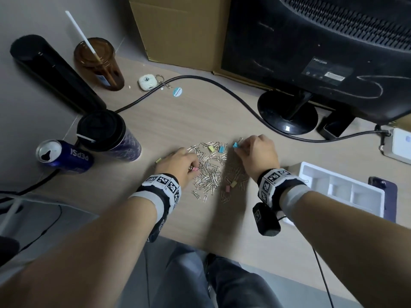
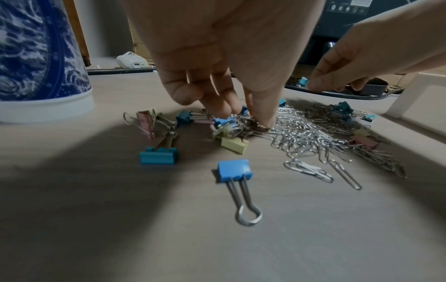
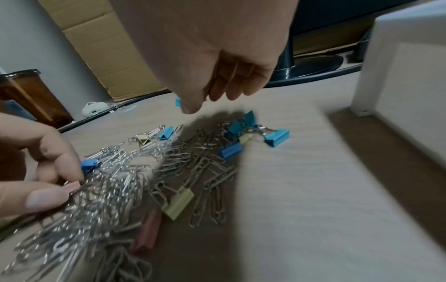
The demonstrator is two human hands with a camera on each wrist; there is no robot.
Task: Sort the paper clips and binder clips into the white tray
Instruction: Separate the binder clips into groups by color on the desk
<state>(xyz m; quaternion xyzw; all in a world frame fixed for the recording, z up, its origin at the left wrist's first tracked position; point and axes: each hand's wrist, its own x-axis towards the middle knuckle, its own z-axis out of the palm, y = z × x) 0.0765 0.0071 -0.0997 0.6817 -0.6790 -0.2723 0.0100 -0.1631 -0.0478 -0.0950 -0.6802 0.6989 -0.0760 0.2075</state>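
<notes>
My left hand point(image 1: 178, 162) has its fingertips curled down into the loose heap of silver wire paper clips point(image 1: 208, 172) and small coloured binder clips on the pale wood tabletop point(image 1: 182, 112), pinching there; which item I cannot tell. My right hand point(image 1: 259, 152) pinches a light-blue binder clip point(image 1: 235, 145) at the heap's far edge. The compartmented white plastic tray point(image 1: 340, 192) sits just right of my right wrist.

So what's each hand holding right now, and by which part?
Right hand pinches a light-blue binder clip by its wire handles. Left hand has fingertips in the paper clip pile; whether it grips anything cannot be told.
</notes>
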